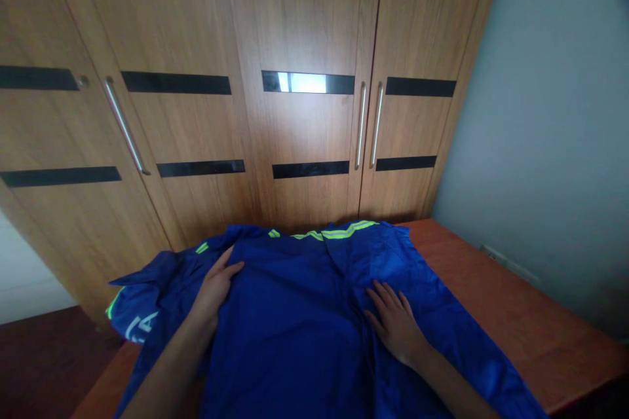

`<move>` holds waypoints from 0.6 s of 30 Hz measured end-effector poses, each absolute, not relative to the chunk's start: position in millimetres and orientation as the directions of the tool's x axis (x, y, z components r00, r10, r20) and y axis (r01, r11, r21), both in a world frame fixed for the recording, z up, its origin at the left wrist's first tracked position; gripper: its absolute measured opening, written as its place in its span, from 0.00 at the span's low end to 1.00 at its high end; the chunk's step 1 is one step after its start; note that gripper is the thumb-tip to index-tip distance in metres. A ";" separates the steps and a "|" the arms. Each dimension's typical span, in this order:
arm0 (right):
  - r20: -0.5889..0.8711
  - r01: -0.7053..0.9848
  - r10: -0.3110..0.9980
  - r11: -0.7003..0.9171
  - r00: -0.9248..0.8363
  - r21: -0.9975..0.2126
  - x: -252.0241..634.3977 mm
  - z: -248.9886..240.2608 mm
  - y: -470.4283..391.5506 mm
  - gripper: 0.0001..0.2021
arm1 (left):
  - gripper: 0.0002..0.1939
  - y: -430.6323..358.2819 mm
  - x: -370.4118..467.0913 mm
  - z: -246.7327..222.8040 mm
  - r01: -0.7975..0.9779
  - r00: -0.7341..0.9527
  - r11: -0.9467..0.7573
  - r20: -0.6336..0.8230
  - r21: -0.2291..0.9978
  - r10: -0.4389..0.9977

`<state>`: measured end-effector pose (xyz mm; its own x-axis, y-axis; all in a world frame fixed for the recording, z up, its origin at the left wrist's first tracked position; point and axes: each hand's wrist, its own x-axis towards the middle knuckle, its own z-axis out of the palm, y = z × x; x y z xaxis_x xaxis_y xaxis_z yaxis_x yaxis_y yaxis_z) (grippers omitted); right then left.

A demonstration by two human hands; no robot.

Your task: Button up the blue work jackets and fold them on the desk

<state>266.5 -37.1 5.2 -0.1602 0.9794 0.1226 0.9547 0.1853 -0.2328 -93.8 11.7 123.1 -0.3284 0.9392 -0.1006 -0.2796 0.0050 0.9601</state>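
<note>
A dark blue work garment (289, 314) with lime-yellow stripes lies spread out in front of me, and its near end runs out of view. My left hand (216, 285) rests along the left edge of its middle panel, with index finger and thumb stretched apart; the other fingers are partly hidden. On the right part of the garment, my right hand (394, 321) lies palm down, fingers spread over a crease in the cloth. At the far left, a folded-over blue part (140, 304) shows white lettering, only partly readable.
Under the garment is a reddish-brown padded surface (472, 281), bare on the right side. Directly behind it stands a wooden wardrobe (304, 131) with black strips and metal handles (361, 124). A pale wall (550, 131) bounds the right, and dark red floor (44, 360) shows at lower left.
</note>
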 end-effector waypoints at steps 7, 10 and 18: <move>0.141 0.943 0.982 0.164 -0.127 -0.291 227.2 24.7 -20.0 0.26 | 0.30 -8.1 -105.0 126.8 -0.221 -0.409 0.186 -0.264 0.957 0.873; 0.214 0.876 0.950 0.294 -0.226 -0.381 214.5 30.8 -34.5 0.23 | 0.37 -41.5 -108.8 116.7 -0.166 -0.365 0.315 -0.354 0.935 0.861; 0.191 0.671 0.837 0.529 -0.512 -0.519 183.9 27.1 -95.4 0.25 | 0.17 -123.7 -123.5 66.0 0.161 -0.227 0.296 -0.257 0.941 0.939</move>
<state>183.9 -95.4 27.1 -0.5125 0.8372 0.1910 0.6710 0.5292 -0.5193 -123.5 -123.7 66.0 -0.2272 0.9395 -0.2565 0.1614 0.2961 0.9414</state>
